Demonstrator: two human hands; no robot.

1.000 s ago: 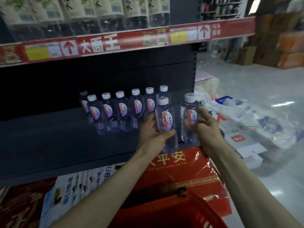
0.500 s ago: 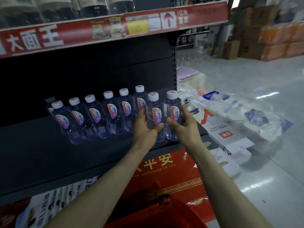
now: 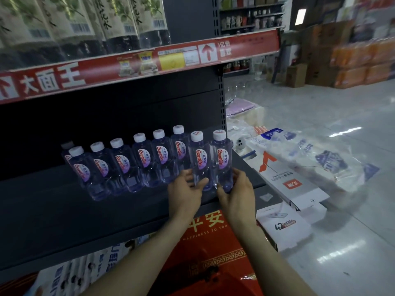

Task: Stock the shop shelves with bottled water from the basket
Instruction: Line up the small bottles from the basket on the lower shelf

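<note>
Several clear water bottles with white caps and red-lettered labels stand in a slanting row on the dark shelf. At the row's right end, two more bottles stand side by side near the shelf's front corner. My left hand holds the base of the left one, thumb on its right side. The rightmost bottle has my right hand curled round its base. Both bottles are upright on the shelf. I cannot make out the basket.
Above is a shelf of tall bottles with leaf labels behind a red price strip. Red packaging fills the space under the shelf. White boxes and plastic-wrapped packs lie on the floor at right; cartons are stacked at the back.
Both hands carried their bottles forward and set them on the shelf at the right end of the row. The hands have since slid down to the bottle bases.
</note>
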